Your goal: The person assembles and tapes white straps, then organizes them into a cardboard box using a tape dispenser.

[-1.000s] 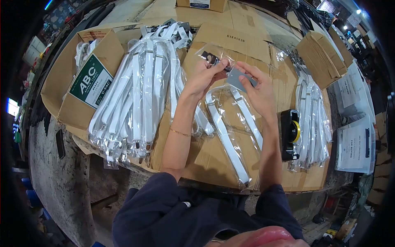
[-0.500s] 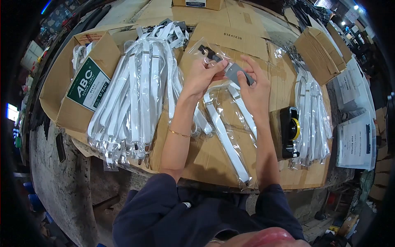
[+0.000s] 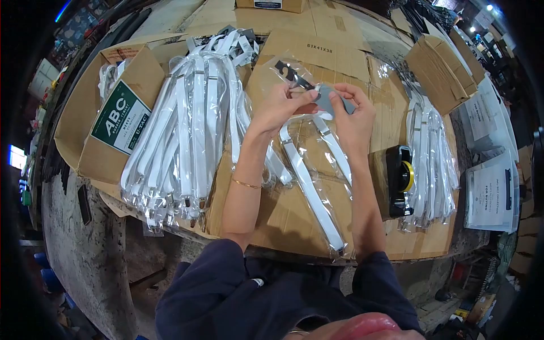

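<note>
The grey card (image 3: 334, 101) is showing between the left hand (image 3: 281, 107) and the right hand (image 3: 354, 122), over a clear bag (image 3: 317, 170) that is holding white straps (image 3: 309, 184) with a black clip (image 3: 288, 71) at its top. A gold bracelet (image 3: 247, 183) is circling the left wrist, and navy sleeves (image 3: 226, 283) are covering both arms. The brown box (image 3: 122, 110) is bearing a green and white label. The tape dispenser (image 3: 398, 181) is looking black with a yellow core.
</note>
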Action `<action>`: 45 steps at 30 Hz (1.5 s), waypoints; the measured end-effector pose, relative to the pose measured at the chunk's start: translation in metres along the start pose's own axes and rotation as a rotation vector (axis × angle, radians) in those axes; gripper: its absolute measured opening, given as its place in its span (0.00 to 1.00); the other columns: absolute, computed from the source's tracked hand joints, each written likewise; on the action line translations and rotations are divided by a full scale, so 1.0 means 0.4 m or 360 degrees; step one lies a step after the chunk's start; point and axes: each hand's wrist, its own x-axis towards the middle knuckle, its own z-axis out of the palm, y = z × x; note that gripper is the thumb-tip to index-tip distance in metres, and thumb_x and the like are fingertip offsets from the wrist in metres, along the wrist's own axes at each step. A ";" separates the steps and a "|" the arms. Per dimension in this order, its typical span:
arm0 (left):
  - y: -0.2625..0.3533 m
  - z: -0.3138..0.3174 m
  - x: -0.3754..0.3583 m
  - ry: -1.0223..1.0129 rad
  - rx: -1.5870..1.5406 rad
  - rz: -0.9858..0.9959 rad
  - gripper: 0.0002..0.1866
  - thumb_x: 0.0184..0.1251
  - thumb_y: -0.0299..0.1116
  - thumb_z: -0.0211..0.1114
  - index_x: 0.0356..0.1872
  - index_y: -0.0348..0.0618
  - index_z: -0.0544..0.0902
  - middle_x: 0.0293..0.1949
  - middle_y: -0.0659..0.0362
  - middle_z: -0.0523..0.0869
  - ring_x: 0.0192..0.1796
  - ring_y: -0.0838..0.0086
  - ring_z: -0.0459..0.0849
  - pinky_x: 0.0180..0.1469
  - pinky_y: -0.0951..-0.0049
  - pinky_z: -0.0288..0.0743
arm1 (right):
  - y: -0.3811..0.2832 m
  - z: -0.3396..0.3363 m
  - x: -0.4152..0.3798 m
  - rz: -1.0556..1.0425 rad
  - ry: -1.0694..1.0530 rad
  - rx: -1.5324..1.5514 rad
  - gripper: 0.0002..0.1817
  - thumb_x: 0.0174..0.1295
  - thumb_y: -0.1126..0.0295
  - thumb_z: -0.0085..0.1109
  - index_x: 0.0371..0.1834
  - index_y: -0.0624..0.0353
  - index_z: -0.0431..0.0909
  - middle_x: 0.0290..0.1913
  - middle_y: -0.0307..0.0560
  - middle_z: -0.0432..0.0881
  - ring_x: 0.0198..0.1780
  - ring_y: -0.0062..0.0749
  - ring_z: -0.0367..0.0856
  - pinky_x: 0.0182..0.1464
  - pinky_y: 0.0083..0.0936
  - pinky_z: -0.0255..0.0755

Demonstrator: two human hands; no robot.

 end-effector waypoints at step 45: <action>-0.007 -0.002 0.013 0.0401 0.0029 0.0249 0.11 0.59 0.30 0.68 0.36 0.34 0.78 0.26 0.61 0.80 0.29 0.80 0.79 0.35 0.77 0.77 | 0.036 0.011 0.017 0.0114 -0.0151 0.0493 0.06 0.54 0.78 0.63 0.35 0.66 0.80 0.31 0.41 0.81 0.34 0.18 0.77 0.40 0.16 0.70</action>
